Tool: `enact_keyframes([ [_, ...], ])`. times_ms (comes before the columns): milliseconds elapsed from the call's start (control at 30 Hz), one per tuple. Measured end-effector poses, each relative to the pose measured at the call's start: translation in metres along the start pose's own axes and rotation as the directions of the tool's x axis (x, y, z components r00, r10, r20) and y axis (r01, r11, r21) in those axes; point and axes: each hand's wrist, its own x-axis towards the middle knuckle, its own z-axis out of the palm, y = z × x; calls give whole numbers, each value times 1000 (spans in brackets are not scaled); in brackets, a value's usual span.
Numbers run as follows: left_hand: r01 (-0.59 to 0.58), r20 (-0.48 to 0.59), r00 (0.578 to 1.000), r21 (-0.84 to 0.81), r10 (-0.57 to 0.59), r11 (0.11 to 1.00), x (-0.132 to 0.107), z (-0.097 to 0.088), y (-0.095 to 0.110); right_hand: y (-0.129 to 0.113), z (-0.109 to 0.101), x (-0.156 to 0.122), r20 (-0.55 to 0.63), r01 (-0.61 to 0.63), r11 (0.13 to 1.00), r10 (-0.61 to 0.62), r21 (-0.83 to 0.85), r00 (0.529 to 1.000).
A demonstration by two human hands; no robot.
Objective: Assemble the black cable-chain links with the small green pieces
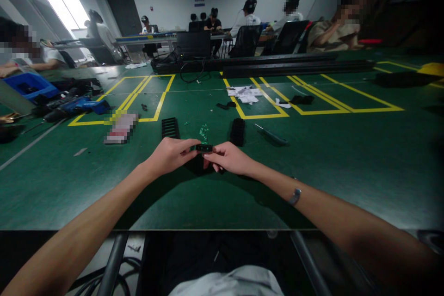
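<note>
Between my two hands is a small black rectangular part (204, 148), held just above the green table (208, 203). My left hand (171, 153) pinches its left end between thumb and fingers. At the other end, the fingers of my right hand (229, 157) close on it. Just beyond the part lies a loose pile of small shiny green pieces (204, 132), too small to name. A black slotted block (169, 128) lies past my left hand, and another dark ridged block (237, 132) past my right. A screwdriver (272, 135) rests farther right.
Crumpled white paper (245, 94) and dark scraps (300, 100) lie farther back. Long black rails (294, 65) cross the far edge. On the left are a blue power tool (81, 105), a blue bin (29, 84) and a blurred flat item (122, 128). Several people sit beyond.
</note>
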Motion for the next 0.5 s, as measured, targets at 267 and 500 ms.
enact_keyframes([
  [267,9,15,1000,2,-9,1000,0,-1,1,-1,0,0,2,-3,1000,3,1,1000],
  [500,17,15,1000,-9,-17,1000,0,-1,1,-1,1,0,-2,9,1000,-9,-3,1000],
])
